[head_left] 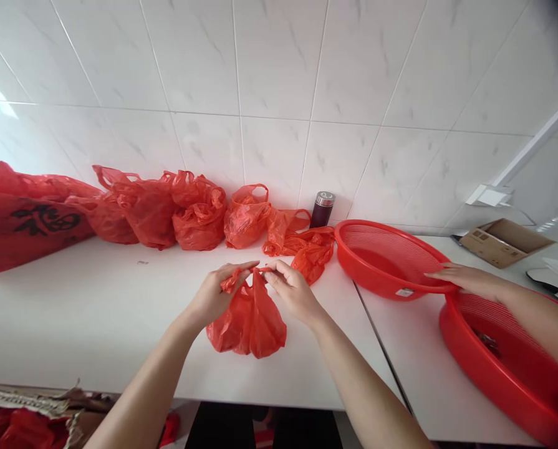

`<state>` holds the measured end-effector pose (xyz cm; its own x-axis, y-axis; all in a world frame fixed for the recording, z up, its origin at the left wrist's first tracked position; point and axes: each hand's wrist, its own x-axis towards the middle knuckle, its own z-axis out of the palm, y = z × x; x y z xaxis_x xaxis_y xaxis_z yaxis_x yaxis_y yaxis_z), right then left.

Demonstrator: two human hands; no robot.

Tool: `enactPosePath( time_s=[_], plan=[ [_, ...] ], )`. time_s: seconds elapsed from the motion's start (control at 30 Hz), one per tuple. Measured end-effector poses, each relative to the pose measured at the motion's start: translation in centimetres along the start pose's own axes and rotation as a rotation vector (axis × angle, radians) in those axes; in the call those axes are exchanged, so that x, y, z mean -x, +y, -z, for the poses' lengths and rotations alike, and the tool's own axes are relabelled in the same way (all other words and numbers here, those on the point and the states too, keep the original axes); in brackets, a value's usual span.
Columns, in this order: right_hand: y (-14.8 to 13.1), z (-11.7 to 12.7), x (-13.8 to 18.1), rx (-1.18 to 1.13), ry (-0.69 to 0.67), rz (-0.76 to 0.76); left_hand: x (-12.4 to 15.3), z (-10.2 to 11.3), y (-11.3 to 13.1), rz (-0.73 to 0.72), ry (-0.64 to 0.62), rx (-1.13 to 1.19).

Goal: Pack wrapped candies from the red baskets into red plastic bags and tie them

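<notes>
A full red plastic bag [248,324] rests on the white table in front of me, its neck gathered at the top. My left hand [216,290] grips one bunched handle of it, with red plastic showing between thumb and fingers. On the other side my right hand [293,288] pinches the twisted handle end close to the left fingertips. Both hands meet just above the bag's neck. What is inside the bag is hidden by the plastic. Right behind my right hand lies a crumpled red bag [309,255].
Several filled red bags [199,215] line the tiled wall, beside a large red bag with black lettering [40,221]. A dark flask [322,209] stands behind. Two red baskets [386,290] [489,374] are at right, where another person's hand [470,280] reaches in. An open cardboard box [489,246] sits beyond.
</notes>
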<state>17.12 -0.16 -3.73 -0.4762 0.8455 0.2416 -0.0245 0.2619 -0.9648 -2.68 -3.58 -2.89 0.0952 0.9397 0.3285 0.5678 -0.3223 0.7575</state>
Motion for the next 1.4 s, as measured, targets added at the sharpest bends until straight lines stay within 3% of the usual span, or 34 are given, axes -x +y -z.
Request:
enactPosePath(
  time_s=[0.13,0.23,0.3,0.4,0.5,0.57,0.77,0.93,1.13,1.3,1.4],
  plan=[
    [3.6,2.3,1.4,-0.036,0.192,-0.142,4.2,-0.1,-5.2,0.261,0.206,0.043],
    [6.4,2.8,1.5,0.098,0.373,-0.199,6.4,-1.6,-7.7,0.340,0.322,0.027],
    [7.3,1.6,1.5,0.251,0.437,-0.182,6.8,-3.3,-8.0,0.361,0.391,0.000],
    [8.1,-1.5,1.6,0.531,0.425,-0.062,6.1,-5.6,-7.3,0.373,0.465,-0.050],
    [9.2,-3.8,1.8,0.695,0.350,0.088,4.6,-6.8,-7.0,0.381,0.422,-0.125],
    [10.1,-3.7,1.7,0.678,0.306,0.097,3.7,-6.7,-7.4,0.386,0.358,-0.184],
    [10.7,0.5,0.3,0.485,0.262,0.019,2.2,-4.7,-8.5,0.411,0.212,-0.305],
    [11.0,2.1,-0.7,0.577,0.234,-0.201,1.2,-4.9,-9.1,0.526,0.079,-0.385],
    [10.6,0.8,-2.2,0.686,0.262,-0.370,-0.6,-5.8,-9.8,0.560,0.019,-0.525],
    [12.1,-1.3,-2.8,1.037,0.269,-0.250,-0.9,-6.4,-10.5,0.542,0.018,-0.612],
    [13.8,-1.5,-2.9,1.112,0.263,-0.193,-0.8,-6.9,-11.0,0.532,0.030,-0.631]
  ],
)
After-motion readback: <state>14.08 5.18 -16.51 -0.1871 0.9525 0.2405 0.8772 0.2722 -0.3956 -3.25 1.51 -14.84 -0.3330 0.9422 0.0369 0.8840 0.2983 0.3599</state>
